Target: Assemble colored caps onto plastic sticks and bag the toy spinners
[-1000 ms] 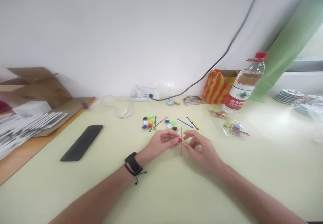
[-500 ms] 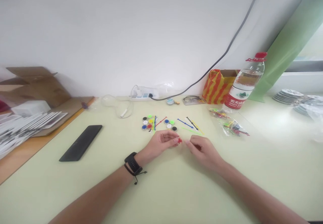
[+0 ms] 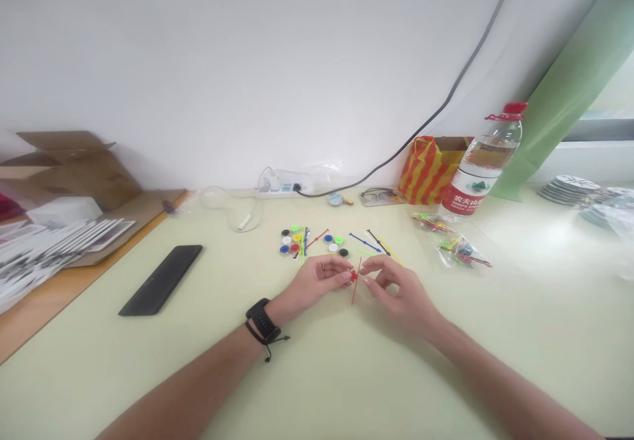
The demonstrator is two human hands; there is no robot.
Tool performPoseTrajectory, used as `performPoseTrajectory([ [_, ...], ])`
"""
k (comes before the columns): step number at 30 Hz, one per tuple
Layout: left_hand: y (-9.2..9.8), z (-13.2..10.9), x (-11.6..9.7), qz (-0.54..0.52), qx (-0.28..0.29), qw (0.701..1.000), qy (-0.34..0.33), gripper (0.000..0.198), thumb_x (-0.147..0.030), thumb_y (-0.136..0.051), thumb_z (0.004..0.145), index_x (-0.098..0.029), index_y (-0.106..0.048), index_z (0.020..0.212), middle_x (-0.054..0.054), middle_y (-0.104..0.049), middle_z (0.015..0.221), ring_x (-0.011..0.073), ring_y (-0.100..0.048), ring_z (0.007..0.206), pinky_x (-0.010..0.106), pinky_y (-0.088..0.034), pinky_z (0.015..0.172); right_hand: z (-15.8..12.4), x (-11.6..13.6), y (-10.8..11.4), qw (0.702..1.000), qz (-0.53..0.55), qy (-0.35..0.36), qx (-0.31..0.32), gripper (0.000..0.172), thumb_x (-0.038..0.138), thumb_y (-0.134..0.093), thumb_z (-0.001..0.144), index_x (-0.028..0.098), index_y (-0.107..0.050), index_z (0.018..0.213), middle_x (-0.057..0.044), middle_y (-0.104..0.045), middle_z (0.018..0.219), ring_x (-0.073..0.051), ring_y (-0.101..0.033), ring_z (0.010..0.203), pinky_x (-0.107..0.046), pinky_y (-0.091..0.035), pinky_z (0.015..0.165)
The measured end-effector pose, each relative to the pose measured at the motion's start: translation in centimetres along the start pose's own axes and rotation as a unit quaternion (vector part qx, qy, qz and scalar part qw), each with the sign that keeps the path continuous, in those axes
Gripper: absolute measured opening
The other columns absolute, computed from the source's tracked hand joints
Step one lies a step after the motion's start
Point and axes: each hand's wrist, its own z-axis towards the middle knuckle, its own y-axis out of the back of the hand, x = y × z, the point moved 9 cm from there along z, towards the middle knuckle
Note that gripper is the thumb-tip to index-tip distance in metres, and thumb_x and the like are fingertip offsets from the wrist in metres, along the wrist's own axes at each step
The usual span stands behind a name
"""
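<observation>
A small red piece (image 3: 353, 275) is pinched between the thumb and fingers of my left hand (image 3: 324, 278). A thin red stick (image 3: 356, 285) stands out across it, on the side facing my right hand (image 3: 393, 285). The thumb and forefinger of my right hand are apart beside the stick, with nothing seen between them. Behind my hands lie several coloured round pieces (image 3: 333, 248), a red arrow (image 3: 317, 238), a blue arrow (image 3: 365, 242) and a few other coloured sticks.
A black flat case (image 3: 161, 280) lies at left, near stacked white cards (image 3: 54, 248) and a cardboard box (image 3: 94, 162). A power strip (image 3: 283, 183) sits by the wall. At right are a water bottle (image 3: 480, 169), a striped bag (image 3: 428, 170) and small plastic packets (image 3: 458, 248).
The fingers of my right hand have spread apart. The thin red stick now shows clearly at the red piece. My left hand keeps its hold.
</observation>
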Motion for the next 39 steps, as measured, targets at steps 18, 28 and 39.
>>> performPoseTrajectory([
  [18,0.1,0.0,-0.1,0.01,-0.011,1.0,0.007,0.038,-0.044,-0.085,0.081,-0.014,-0.078,0.103,0.012,-0.077,0.099,0.0207,-0.071,0.088,0.034,-0.058,0.086,-0.8,0.5,0.1,0.991,-0.081,0.1,-0.031,0.079,0.033,-0.051,0.102,0.036,-0.003,0.165,-0.004,-0.06,0.107,-0.012,-0.054,0.061,-0.028,-0.053,0.06],
  [28,0.1,0.0,0.1,0.014,-0.013,0.999,0.027,0.038,-0.044,-0.087,0.077,-0.014,-0.079,0.098,0.009,-0.078,0.091,0.0205,-0.071,0.082,0.034,-0.057,0.083,-0.2,-0.2,0.4,0.978,-0.206,0.036,-0.007,0.049,0.042,-0.042,0.104,0.022,-0.037,0.06,0.001,-0.044,0.053,-0.014,-0.037,0.05,-0.031,-0.031,0.053],
  [39,0.3,0.0,0.0,0.002,-0.001,1.0,0.017,0.04,-0.045,-0.084,0.082,-0.014,-0.077,0.106,0.011,-0.076,0.096,0.0187,-0.07,0.082,0.032,-0.055,0.082,-0.5,0.2,-0.4,0.998,-0.051,0.045,0.016,0.053,0.032,-0.054,0.099,0.03,-0.04,0.15,-0.002,-0.064,0.093,-0.014,-0.056,0.062,-0.027,-0.05,0.058],
])
